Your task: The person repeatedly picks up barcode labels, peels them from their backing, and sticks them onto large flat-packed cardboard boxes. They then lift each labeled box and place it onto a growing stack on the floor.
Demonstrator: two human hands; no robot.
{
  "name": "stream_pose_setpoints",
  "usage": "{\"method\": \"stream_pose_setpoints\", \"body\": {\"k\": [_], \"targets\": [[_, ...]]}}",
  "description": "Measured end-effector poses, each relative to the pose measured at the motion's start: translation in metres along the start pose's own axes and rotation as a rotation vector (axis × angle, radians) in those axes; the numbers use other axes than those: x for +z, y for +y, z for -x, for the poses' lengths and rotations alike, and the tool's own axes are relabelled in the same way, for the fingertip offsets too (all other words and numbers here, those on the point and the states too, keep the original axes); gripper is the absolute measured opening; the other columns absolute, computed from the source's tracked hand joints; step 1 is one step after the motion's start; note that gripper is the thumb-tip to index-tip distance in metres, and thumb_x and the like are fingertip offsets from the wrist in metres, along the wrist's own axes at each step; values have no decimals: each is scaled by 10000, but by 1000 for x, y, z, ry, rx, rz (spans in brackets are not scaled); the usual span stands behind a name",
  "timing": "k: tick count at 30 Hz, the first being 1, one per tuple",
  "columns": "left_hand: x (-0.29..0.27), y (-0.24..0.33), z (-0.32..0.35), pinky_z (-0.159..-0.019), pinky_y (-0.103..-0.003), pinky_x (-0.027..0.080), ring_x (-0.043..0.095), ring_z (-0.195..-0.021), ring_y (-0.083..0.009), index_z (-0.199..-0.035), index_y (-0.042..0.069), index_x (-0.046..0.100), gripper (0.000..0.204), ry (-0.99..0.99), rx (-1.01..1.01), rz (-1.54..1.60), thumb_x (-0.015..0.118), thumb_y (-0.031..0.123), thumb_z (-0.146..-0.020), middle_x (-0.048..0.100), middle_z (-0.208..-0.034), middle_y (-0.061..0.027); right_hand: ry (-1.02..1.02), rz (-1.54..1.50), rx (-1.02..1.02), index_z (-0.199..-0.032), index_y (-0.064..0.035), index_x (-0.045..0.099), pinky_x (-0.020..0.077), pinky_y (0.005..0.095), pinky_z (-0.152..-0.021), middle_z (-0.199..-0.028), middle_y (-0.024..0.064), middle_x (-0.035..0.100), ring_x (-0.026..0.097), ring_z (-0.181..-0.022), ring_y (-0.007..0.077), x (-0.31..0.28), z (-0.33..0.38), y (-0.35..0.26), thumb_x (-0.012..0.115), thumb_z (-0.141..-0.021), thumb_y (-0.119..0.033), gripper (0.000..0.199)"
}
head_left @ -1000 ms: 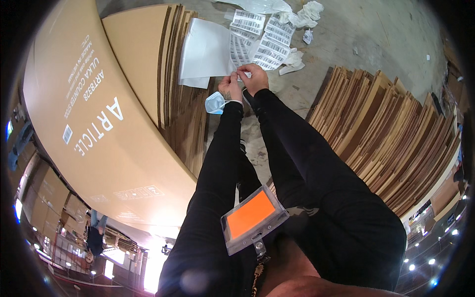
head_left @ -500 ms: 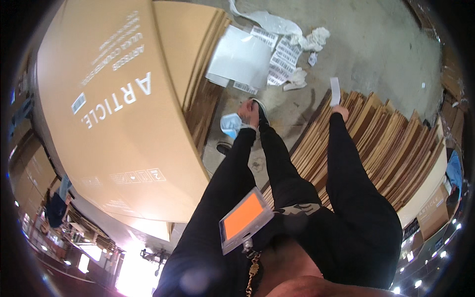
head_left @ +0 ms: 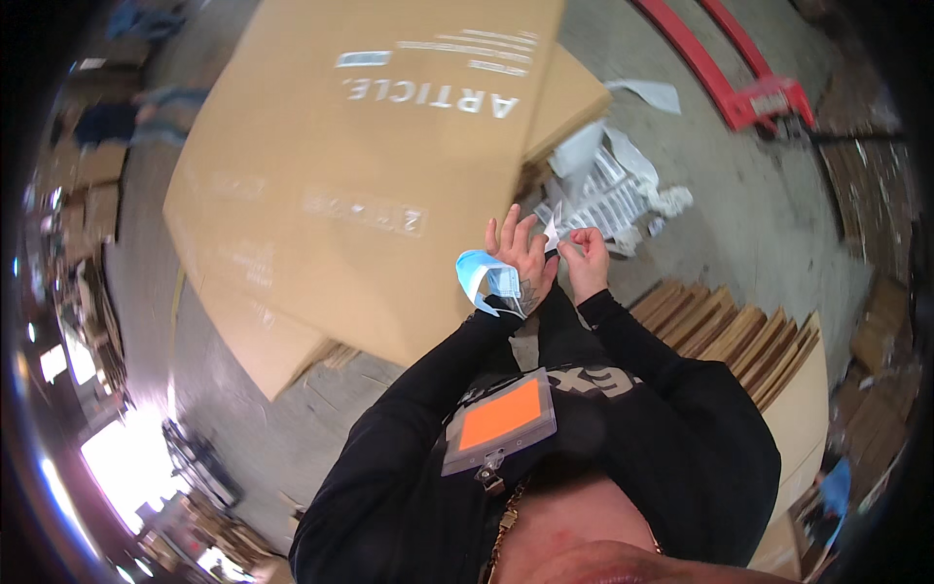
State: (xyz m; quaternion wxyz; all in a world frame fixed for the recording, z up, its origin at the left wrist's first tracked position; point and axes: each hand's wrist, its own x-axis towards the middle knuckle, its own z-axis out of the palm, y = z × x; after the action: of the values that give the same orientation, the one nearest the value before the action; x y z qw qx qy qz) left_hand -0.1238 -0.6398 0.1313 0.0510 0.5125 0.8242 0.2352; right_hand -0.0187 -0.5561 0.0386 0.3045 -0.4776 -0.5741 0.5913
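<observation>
My right hand (head_left: 588, 265) pinches a small white paper slip (head_left: 552, 232) between thumb and fingertips, close to my left hand. My left hand (head_left: 520, 251) has its fingers spread, the thumb side near the slip; whether it touches the slip is hard to tell. A light blue face mask (head_left: 477, 273) hangs by its loops at my left wrist. Ahead and to the left lies a large flat cardboard carton (head_left: 389, 180) with white print, on top of other cardboard. Printed label sheets (head_left: 605, 190) lie on the floor just past my hands, among crumpled white paper (head_left: 673, 201).
To the right, flattened cardboard pieces (head_left: 730, 336) stand in a row. A red pallet jack (head_left: 749, 97) is on the floor at the far right. At the upper left a person (head_left: 107, 124) is blurred. An orange card in a clear badge holder (head_left: 501, 414) hangs at my chest.
My right hand has come left from over the cardboard row, bringing the white slip to my left hand, whose fingers now spread. The view has shifted, bringing the red pallet jack into sight.
</observation>
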Motion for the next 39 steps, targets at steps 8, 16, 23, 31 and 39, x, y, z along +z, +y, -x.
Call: {"method": "stream_pose_setpoints", "body": {"k": [8,16,23,31,39], "targets": [[-128,-55,94,-1101,-595,116,387,-1322,-320,-708,112,626,89,337,-51,-262,676,179,-676,581,-1157,-87,-357,-227,-18,-882,-35,491,456,248,-661,-854,13,500,518,-747,115,110,98,-89,667,-770,-28,209],[-219,-163,227,-1073,-587,182,503,-1192,-312,-695,141,631,86,668,-534,-394,698,192,-711,612,-1065,-74,-536,-85,-63,-907,-36,477,422,278,-787,-899,28,487,481,-846,126,156,148,-43,675,-812,-135,241],[-284,-199,264,-859,-350,450,620,-953,-213,-755,57,695,163,1145,-722,170,720,217,-774,674,-945,-88,-346,522,664,-1351,92,331,332,437,-1057,-1359,222,464,455,-1247,300,132,72,119,749,-735,-510,957],[-277,-195,297,-748,-280,471,628,-875,-115,-954,34,678,278,1095,-1043,807,691,296,-860,689,-898,-34,-645,40,903,-1225,-45,494,529,469,-692,-1098,143,621,639,-912,314,137,130,117,683,-860,-255,461],[-295,-236,307,-783,-374,502,614,-918,-161,-984,78,635,189,1060,-833,1314,622,254,-916,660,-962,-41,-205,566,422,-1161,44,527,523,408,-783,-1050,182,643,642,-949,306,76,62,101,728,-747,-268,556]]}}
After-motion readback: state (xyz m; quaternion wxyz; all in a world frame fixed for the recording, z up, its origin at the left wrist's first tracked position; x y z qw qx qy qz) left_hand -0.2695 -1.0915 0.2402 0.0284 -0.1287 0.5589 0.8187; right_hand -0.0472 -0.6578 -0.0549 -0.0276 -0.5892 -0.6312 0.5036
